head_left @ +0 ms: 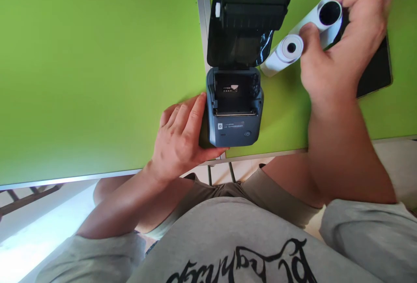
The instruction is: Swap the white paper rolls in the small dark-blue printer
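A small dark grey-blue label printer (233, 131) stands on the green table with its black lid (239, 48) swung up. Its paper compartment shows no roll inside. My left hand (180, 137) steadies the printer, fingers along its left side and thumb across its front edge. To the right of the lid, my right hand (348, 44) grips a white paper roll (309, 18) with a wide dark core, thumb on the near side. A thinner white roll (276, 60) with a small core lies just below, close to the thumb; whether the thumb touches it I cannot tell.
A flat black object like a phone or tablet (378, 72) lies partly hidden under my right wrist. A metal seam (202, 9) runs between the two green table panels (97, 65). The table's front edge is close to my lap.
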`<state>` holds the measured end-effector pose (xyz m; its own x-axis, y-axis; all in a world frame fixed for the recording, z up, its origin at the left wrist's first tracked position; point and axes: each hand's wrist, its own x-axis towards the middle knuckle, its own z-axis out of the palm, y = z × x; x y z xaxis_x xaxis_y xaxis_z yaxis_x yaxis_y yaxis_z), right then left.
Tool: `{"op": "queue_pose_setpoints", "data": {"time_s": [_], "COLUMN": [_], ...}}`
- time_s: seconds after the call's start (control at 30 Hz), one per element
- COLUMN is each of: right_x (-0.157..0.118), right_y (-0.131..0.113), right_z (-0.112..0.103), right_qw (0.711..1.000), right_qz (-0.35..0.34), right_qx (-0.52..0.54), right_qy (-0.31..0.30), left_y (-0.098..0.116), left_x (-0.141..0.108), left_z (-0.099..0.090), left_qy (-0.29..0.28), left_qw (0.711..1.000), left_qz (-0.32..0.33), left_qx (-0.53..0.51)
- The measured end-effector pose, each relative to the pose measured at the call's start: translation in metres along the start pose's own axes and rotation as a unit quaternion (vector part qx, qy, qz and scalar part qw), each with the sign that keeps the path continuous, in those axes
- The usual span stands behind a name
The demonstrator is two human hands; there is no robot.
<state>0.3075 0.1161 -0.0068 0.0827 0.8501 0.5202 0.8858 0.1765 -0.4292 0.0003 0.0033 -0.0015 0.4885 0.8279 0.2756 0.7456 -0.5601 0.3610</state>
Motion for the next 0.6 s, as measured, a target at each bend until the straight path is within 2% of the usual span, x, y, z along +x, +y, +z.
{"op": "queue_pose_setpoints", "data": {"time_s": [0.27,0.47,0.6], "right_x": [-0.002,-0.002,-0.003], "right_y": [-0.007,-0.010,-0.001], "right_z": [-0.003,-0.005,0.003], "right_qw": [1.000,0.997,0.998], "right_qz": [0.012,0.026,0.030], "right_qx": [0.021,0.032,0.036], "right_qy": [-0.019,-0.071,-0.051], "left_y": [0.000,0.000,0.000], "left_x": [0.000,0.000,0.000], "left_z": [0.000,0.001,0.001], "left_qy": [0.001,0.000,0.003], "left_qw": [1.000,1.000,1.000], "left_qz": [0.002,0.001,-0.003], "left_qx": [0.010,0.013,0.000]}}
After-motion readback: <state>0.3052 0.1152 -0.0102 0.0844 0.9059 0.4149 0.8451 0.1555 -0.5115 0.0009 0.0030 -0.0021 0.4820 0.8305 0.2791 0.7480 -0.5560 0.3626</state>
